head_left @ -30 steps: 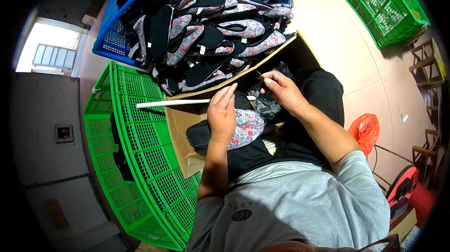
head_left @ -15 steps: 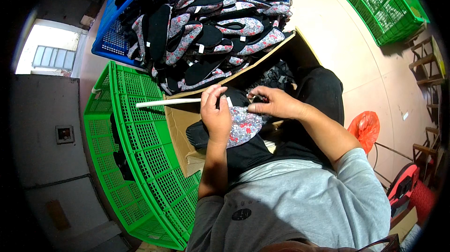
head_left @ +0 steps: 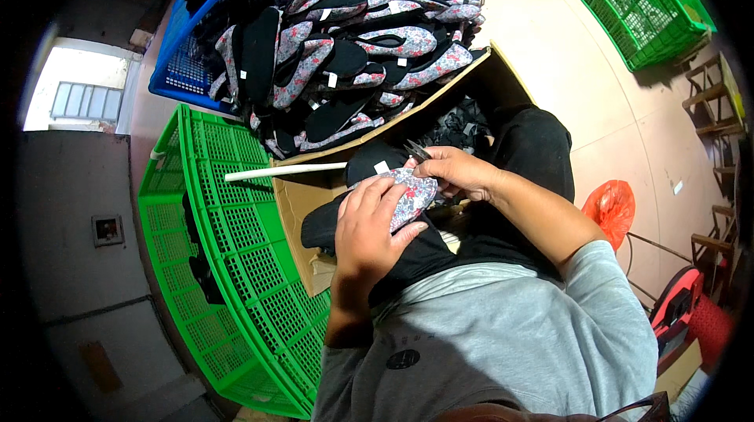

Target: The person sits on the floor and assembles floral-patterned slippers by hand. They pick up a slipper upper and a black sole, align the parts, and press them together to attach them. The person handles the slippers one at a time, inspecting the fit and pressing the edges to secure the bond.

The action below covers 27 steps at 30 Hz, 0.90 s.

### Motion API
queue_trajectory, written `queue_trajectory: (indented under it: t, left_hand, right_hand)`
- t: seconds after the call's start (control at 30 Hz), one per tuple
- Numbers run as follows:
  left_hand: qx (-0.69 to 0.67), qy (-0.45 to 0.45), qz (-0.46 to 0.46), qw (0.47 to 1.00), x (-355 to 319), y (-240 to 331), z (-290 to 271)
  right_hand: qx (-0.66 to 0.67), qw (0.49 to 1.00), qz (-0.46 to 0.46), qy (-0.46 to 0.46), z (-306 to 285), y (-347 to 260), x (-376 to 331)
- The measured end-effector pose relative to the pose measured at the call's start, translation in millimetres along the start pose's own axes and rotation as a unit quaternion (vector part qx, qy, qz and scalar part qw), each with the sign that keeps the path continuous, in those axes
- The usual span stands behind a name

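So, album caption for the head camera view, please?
Left hand on a grey-and-red floral fabric slipper, right hand holding a dark pointed tool.

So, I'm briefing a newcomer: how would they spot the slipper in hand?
Find the blue crate heaped with slippers up top. Below it, past the edge of the cardboard box, is the floral slipper, the only one under the left hand.

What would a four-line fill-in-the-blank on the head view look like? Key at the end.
1. The left hand rests on the floral piece, while the ____ hand holds the dark pointed tool.
2. The small square tag near the fingers is coloured ____.
3. The crate behind the heap of floral slippers is coloured ____.
4. The left end of the thin pale rod shows against a ____-coloured crate.

Missing words: right; white; blue; green.
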<state>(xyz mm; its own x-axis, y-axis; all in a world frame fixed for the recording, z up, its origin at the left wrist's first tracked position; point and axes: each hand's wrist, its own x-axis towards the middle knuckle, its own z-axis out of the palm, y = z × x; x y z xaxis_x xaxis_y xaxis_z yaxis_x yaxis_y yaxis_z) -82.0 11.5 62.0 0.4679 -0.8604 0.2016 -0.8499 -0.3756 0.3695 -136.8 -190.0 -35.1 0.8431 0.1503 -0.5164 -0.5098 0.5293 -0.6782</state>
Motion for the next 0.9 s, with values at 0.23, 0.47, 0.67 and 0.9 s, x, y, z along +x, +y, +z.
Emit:
queue_trajectory:
  t: [0.23,0.47,0.67,0.9]
  left_hand:
    - [0.084,-0.052,-0.09,0.991,-14,5,-20]
    - [-0.166,-0.099,-0.247,0.949,-20,-23,-2]
    - [-0.163,-0.11,-0.299,0.934,-13,-43,15]
    - [-0.159,-0.114,-0.306,0.932,-13,-54,24]
  right_hand:
    - [0.07,0.992,0.076,-0.071,6,-9,-6]
    - [-0.082,0.992,-0.068,0.062,5,1,2]
    - [-0.131,0.972,-0.175,0.087,0,12,12]
    - [-0.185,0.96,-0.188,0.096,-5,14,11]
